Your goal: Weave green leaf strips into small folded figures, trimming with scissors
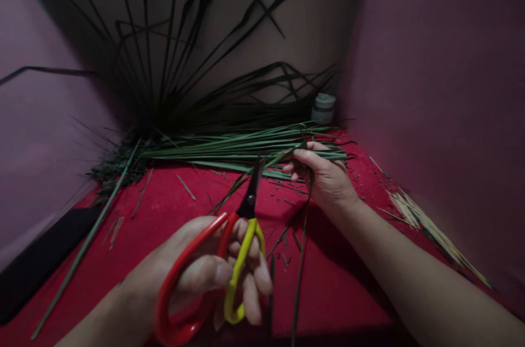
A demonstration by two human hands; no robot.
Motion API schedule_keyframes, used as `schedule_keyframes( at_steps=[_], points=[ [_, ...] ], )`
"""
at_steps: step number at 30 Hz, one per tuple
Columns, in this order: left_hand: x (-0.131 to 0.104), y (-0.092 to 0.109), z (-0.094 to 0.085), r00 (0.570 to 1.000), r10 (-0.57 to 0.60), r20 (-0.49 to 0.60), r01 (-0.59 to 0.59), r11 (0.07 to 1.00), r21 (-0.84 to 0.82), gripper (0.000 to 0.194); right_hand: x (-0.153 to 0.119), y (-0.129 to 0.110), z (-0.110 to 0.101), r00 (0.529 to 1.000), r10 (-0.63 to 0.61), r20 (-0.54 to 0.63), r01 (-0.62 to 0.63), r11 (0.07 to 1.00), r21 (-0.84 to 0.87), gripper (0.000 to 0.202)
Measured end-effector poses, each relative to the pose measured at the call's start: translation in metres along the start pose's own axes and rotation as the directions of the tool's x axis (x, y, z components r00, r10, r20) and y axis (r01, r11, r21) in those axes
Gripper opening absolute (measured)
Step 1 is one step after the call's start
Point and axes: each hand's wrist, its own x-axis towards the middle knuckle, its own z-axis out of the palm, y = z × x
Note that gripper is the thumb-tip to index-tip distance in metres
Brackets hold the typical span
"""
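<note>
My left hand (229, 270) is closed around a pair of scissors (249, 204) with one red and one yellow handle. Their dark blades point up and away, close together, near the strips by my other hand. My right hand (324, 172) pinches a folded green leaf strip (303, 151) between thumb and fingers. One long end of that strip hangs down toward the front edge, and other thin ends reach to the left. Just behind my right hand lies a bundle of long green leaves (221, 144).
Dark fronds (180, 90) fan up the back wall. A pale lidded container (324, 108) stands in the back right corner. Thin pale sticks (435, 235) lie along the right wall. Leaf scraps (285, 259) dot the red cloth (336, 292). A black flat object (49, 254) is at left.
</note>
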Motion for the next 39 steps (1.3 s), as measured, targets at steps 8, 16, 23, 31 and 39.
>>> schedule_keyframes(
  at_steps=[8,16,23,31,39],
  points=[
    [0.021,-0.004,-0.01,0.962,-0.023,0.271,0.105,0.951,-0.291,0.022,-0.003,-0.001,0.001,0.998,-0.046,0.039,0.048,0.998,-0.028,0.01],
    [0.013,-0.008,-0.002,0.954,-0.046,0.298,0.124,0.961,-0.247,0.02,-0.006,-0.001,0.001,0.994,-0.088,0.066,0.093,0.993,-0.07,0.008],
    [0.029,-0.012,-0.003,0.945,-0.001,0.326,0.102,0.951,-0.292,0.022,-0.01,-0.003,0.004,0.989,-0.116,0.094,0.13,0.978,-0.16,0.009],
    [0.04,-0.018,-0.011,0.955,0.058,0.292,0.049,0.937,-0.345,0.03,-0.011,-0.004,0.003,0.989,-0.118,0.084,0.135,0.964,-0.229,0.009],
    [0.04,-0.019,-0.023,0.979,0.124,0.164,-0.06,0.936,-0.347,0.026,-0.008,-0.006,0.004,0.99,-0.124,0.073,0.131,0.985,-0.108,0.006]
  ],
)
